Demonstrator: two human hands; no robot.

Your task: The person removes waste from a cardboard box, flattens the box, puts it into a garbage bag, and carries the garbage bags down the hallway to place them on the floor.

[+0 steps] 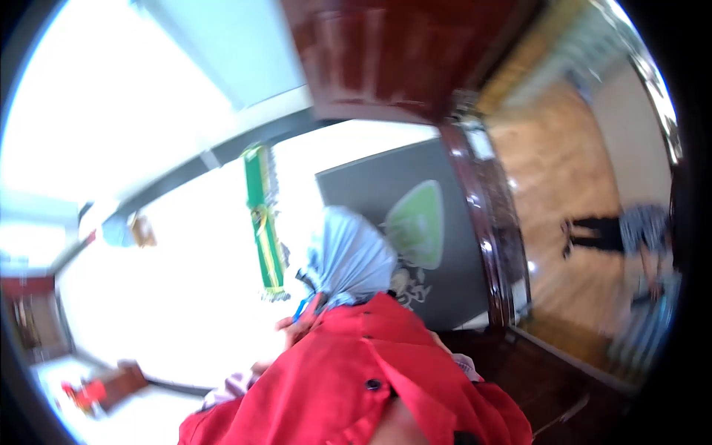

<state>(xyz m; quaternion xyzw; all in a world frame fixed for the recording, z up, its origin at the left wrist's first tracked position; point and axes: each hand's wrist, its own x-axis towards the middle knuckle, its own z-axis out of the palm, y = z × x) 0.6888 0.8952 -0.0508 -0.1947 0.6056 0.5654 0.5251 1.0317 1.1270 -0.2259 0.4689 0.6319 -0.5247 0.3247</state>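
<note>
At left grip [300, 328], blue cloth [352, 256]

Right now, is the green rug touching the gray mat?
Apart. The head view shows a strip of bright white floor between the green rug and the gray mat.

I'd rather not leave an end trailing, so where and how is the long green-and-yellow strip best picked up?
Probably take the green-and-yellow strip around its middle, from above and its left, fingers across the narrow width. It lies long and fairly straight, so a middle hold should balance the ends, and the light-blue bundle crowds its right. Blur hides its thickness.
</note>
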